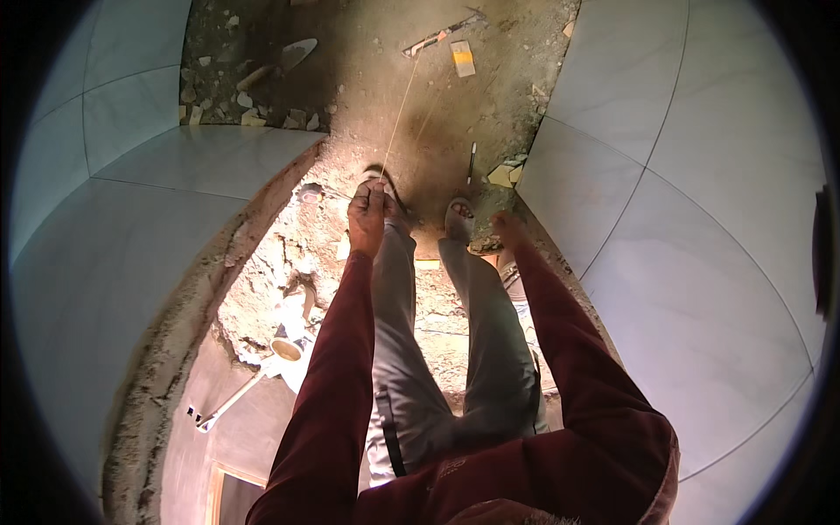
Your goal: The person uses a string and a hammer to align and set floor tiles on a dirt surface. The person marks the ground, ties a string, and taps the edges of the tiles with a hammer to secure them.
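My left hand (367, 215) is closed in a pinch on a thin pale string (402, 109). From those fingertips the string runs taut up and away to a hammer-like tool (444, 33) lying on the dirt floor. My right hand (512, 230) hangs low beside my right leg, close to the edge of the tiled wall on the right. Motion blur and shade hide its fingers, and nothing can be made out in it. Near the hammer-like tool lies a small yellow and white block (463, 59). A slim marker-like stick (472, 163) rests on the floor ahead of my feet.
Large pale tiles cover the left wall (166, 227) and the right wall (700, 245). A trowel (298, 54) and broken tile bits (252, 117) lie at the far left. Yellowish shards (502, 175) sit by the right wall. A pipe opening (285, 349) shows at the lower left.
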`<state>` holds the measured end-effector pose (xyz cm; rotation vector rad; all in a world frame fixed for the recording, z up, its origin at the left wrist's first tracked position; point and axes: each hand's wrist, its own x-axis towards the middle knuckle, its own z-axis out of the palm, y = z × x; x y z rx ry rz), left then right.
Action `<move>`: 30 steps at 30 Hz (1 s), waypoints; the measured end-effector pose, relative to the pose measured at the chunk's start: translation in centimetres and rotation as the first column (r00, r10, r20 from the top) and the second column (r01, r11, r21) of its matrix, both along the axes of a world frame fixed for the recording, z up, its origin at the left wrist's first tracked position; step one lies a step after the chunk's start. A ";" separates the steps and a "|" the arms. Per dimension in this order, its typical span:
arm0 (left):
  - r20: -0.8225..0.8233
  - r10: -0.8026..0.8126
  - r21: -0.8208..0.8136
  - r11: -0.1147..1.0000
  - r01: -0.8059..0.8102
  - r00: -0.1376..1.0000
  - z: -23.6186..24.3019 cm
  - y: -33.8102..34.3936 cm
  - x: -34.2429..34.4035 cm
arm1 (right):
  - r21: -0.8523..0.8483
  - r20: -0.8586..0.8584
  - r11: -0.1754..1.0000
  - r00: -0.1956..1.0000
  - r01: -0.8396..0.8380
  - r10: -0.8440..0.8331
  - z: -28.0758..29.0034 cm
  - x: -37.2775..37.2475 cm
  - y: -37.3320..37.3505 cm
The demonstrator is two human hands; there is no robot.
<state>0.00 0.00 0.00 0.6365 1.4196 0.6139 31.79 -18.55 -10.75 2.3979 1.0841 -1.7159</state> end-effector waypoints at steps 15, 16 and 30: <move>0.025 -0.117 -0.011 0.993 0.117 0.993 -11.0 -4.2 -2.4 | 0.203 0.328 0.912 0.902 -0.357 0.280 -18.9 4.6 12.1; 0.066 -0.101 -0.003 0.995 0.102 0.993 -11.5 -3.9 -2.1 | 0.115 0.392 0.849 0.809 -0.516 0.439 -20.8 6.2 12.7; -0.110 -0.292 0.088 0.949 0.302 0.950 -18.3 -5.2 -4.4 | 0.231 0.525 0.912 0.832 -0.339 0.177 -26.3 2.5 34.4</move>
